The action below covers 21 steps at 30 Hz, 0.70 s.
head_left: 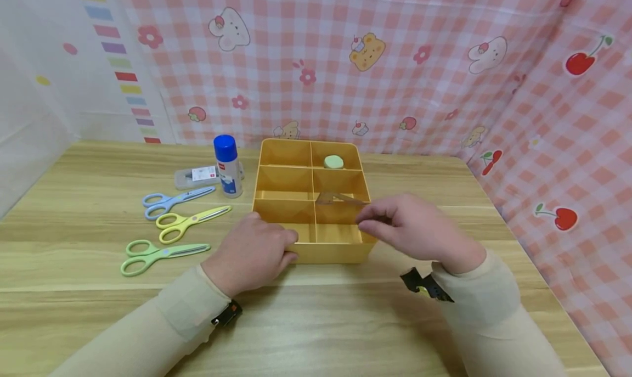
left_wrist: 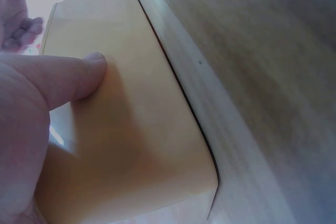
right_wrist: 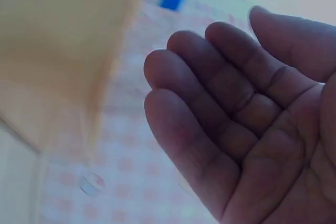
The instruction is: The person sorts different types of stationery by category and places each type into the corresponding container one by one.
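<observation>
A yellow-orange six-compartment storage box (head_left: pixel 326 253) stands on the table. My left hand (head_left: pixel 254 251) grips its front left corner, the thumb (left_wrist: pixel 86 74) lying on the outer front wall; the other fingertips are hidden. Beside the box's right edge is my right hand (head_left: pixel 407 226), its fingers loosely bent and the thumb apart. Nothing shows in that palm (right_wrist: pixel 278 166) in the right wrist view. A thin brownish see-through piece (head_left: pixel 326 197), its kind unclear, lies in the middle right compartment. In the back right compartment sits a pale green rounded object (head_left: pixel 333 162).
Left of the box stands a glue bottle (head_left: pixel 229 171) with a blue cap, before a clear case (head_left: pixel 190 177) with a white label. Blue scissors (head_left: pixel 175 200), yellow scissors (head_left: pixel 190 221) and green scissors (head_left: pixel 160 254) lie nearer. A pink checked cloth (head_left: pixel 306 48) hangs behind and to the right.
</observation>
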Motion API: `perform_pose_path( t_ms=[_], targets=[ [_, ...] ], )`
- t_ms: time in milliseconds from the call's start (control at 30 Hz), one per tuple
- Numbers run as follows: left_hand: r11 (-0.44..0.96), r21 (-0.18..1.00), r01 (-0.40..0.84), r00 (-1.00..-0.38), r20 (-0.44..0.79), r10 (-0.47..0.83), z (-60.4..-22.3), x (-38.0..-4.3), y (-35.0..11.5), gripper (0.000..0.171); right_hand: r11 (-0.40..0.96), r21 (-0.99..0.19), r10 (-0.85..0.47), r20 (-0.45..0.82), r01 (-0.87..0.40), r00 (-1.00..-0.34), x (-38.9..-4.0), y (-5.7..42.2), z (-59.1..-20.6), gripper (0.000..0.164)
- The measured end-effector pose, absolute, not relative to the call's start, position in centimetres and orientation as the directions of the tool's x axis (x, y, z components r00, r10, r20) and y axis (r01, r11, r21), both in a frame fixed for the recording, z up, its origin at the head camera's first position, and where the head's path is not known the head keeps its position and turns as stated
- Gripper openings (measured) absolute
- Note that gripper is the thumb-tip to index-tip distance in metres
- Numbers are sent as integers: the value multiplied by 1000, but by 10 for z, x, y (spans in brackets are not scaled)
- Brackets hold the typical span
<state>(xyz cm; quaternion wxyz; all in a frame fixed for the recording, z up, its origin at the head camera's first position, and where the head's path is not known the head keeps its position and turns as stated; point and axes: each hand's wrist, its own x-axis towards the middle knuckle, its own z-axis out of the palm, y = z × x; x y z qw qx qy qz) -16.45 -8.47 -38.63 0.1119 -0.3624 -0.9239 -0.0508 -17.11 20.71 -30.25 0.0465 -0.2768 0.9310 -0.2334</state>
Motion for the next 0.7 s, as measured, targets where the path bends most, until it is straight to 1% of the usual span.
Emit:
perform_pose_path(
  t_ms=[100, 167, 233, 367, 467, 533, 567, 700],
  targets=[
    [735, 19, 678, -717, 235, 656, -386, -165, -85, 30, 780, -459, -442, 75, -425, -894, -170, 221, -290, 13],
    [738, 24, 675, -722, 230, 653, -387, -165, -85, 30, 826, -418, -375, 96, -379, -922, -173, 227, -287, 15],
    [740, 26, 672, -725, 227, 650, -387, -165, -85, 30, 875, -365, -315, 72, -319, -946, -179, 231, -288, 17],
    [743, 27, 669, -728, 225, 648, -388, -165, -86, 31, 943, -241, -255, -77, -230, -964, -197, 239, -301, 30],
    [741, 20, 671, -725, 228, 650, -388, -164, -86, 31, 967, -169, -224, -217, -189, -950, -209, 244, -315, 43],
    [740, 18, 672, -723, 230, 651, -388, -164, -86, 31, 975, -154, -202, -283, -163, -938, -216, 248, -326, 47],
    [739, 18, 673, -722, 232, 652, -388, -165, -86, 31, 977, -152, -191, -313, -149, -931, -218, 250, -331, 49],
    [736, 19, 677, -719, 232, 655, -387, -165, -85, 31, 984, -136, -156, -378, -112, -912, -227, 256, -348, 45]
  ],
)
